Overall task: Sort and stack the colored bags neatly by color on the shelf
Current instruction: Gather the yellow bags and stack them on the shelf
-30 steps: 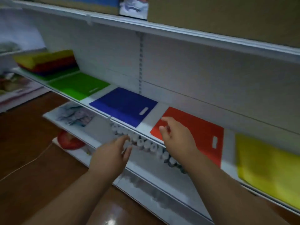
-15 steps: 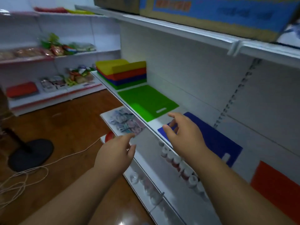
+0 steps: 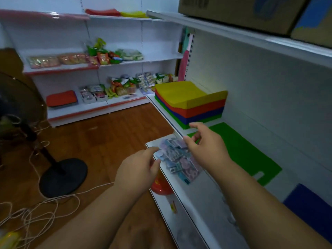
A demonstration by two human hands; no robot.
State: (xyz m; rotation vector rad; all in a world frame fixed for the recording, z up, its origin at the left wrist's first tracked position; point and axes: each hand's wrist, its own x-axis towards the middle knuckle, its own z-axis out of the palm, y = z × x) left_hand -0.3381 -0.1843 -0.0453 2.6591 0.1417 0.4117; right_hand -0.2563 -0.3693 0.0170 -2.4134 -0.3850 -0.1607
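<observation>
Our right fingers (image 3: 193,126) are loosely spread, thumb apart from the rest, and hold nothing; the right hand (image 3: 206,142) hangs above the shelf (image 3: 166,112) edge, between the stack (image 3: 188,103) and the green bag (image 3: 239,150). Our left fingers (image 3: 152,150) are relaxed and slightly curled, also empty; the left hand (image 3: 138,169) floats lower, in front of the shelf below, near a printed packet (image 3: 177,159).

The stack sits at the far end of the shelf: yellow on top, then red, blue and green, its near edges fairly even. The green bag lies flat and single beside it, handle slot towards us. A blue bag (image 3: 312,209) lies further along to our right.

We judge these bags thin, light and floppy, probably slick plastic. A single sheet will likely sag and slide if we pinch one corner. We would do better to lift the top yellow layer at its near edge, thumb above and fingers beneath, and steady the far side with the other hand. The handle slot looks like a weak spot, so we would not pull there.
</observation>
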